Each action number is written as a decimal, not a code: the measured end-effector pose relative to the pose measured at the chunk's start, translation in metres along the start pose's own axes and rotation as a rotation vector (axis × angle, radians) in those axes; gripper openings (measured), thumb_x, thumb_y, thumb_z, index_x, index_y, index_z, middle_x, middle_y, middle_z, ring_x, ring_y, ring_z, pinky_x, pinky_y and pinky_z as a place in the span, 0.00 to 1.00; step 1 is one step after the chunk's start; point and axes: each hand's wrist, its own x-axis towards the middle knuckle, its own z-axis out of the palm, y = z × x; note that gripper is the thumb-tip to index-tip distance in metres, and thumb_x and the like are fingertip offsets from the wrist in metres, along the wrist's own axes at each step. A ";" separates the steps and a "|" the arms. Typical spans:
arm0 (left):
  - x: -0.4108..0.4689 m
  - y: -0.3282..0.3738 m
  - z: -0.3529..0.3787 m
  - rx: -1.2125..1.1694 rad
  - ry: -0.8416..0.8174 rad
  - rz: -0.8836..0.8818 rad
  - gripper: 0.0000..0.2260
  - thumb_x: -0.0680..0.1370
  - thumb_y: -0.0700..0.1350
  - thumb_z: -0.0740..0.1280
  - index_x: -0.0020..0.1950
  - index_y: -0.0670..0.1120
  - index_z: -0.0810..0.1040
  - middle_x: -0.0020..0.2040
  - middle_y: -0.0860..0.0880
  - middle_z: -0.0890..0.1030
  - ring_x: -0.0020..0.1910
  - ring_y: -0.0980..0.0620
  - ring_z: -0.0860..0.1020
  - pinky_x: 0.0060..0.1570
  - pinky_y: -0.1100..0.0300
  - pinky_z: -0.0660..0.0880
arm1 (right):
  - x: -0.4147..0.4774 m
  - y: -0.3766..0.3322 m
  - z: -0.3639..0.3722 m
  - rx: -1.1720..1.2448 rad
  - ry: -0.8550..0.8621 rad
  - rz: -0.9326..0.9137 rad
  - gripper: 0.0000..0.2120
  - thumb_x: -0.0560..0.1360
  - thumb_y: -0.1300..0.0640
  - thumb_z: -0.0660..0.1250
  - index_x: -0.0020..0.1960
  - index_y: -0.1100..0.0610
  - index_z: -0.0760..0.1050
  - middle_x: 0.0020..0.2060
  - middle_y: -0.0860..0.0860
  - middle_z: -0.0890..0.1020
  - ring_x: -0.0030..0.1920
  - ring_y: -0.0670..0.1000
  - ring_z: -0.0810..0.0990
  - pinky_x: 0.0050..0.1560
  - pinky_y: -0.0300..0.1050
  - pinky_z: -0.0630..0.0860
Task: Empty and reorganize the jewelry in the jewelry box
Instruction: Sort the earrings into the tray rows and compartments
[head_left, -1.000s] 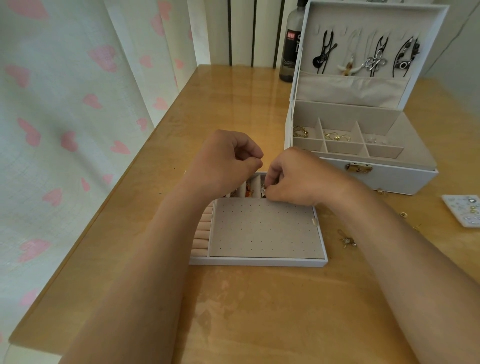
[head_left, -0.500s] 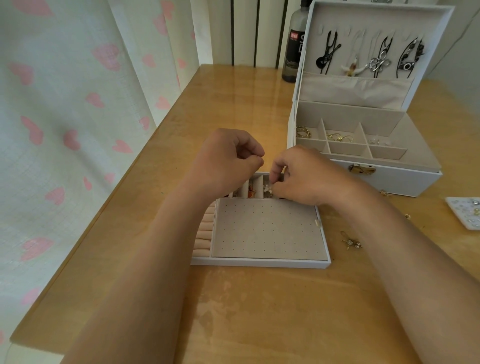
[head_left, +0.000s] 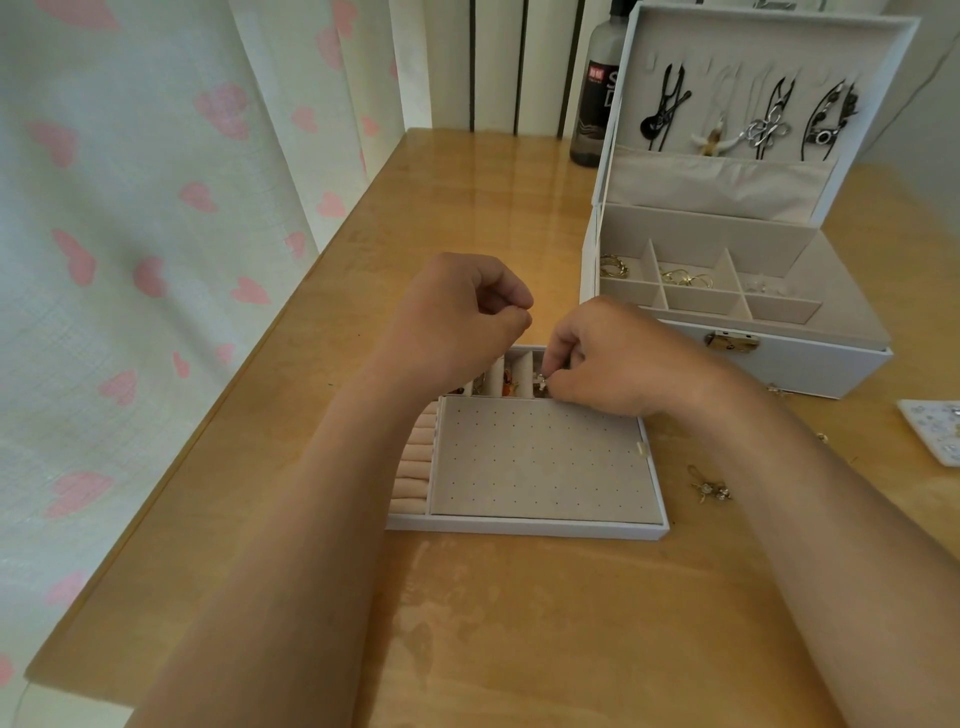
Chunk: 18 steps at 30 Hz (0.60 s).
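Wooden table (head_left: 519, 649) w/ glossy top, white curtain (head_left: 130, 312) w/ pink hearts at left, striped wall (head_left: 496, 62) behind.

Left hand (head_left: 457, 317) and right hand (head_left: 623, 358) hover, fingers (head_left: 509, 293) curled.

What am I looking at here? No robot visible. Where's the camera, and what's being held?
No machine: a person's bare hands, filmed by one head-worn camera looking forward and down. On the wooden table lies a tray with ring rolls and a dotted earring pad. Behind it to the right stands the open jewelry box, necklaces hung in its lid. Right of the tray lie loose earrings. The right hand pinches a small silver piece over the tray's far compartments. The left hand is curled above the tray; whether its fingers hold anything is too small to tell.
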 end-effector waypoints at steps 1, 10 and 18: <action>0.000 0.000 0.000 -0.001 0.002 0.001 0.04 0.74 0.38 0.72 0.45 0.47 0.83 0.42 0.46 0.85 0.43 0.51 0.84 0.47 0.53 0.82 | 0.000 0.000 0.000 -0.002 0.016 0.003 0.02 0.73 0.58 0.72 0.42 0.53 0.82 0.27 0.43 0.76 0.29 0.42 0.74 0.31 0.37 0.68; 0.000 0.001 -0.001 -0.009 0.012 0.003 0.04 0.74 0.38 0.72 0.46 0.46 0.84 0.42 0.46 0.85 0.42 0.49 0.84 0.47 0.51 0.82 | -0.002 0.002 -0.005 0.004 -0.045 -0.020 0.02 0.72 0.58 0.72 0.42 0.52 0.81 0.24 0.42 0.76 0.25 0.39 0.73 0.30 0.37 0.67; 0.001 -0.001 -0.002 0.001 0.010 0.015 0.04 0.74 0.38 0.72 0.45 0.47 0.84 0.42 0.47 0.85 0.42 0.51 0.84 0.45 0.56 0.81 | 0.001 0.003 -0.001 0.072 -0.020 -0.014 0.03 0.73 0.52 0.75 0.42 0.50 0.82 0.29 0.44 0.75 0.29 0.41 0.72 0.31 0.38 0.66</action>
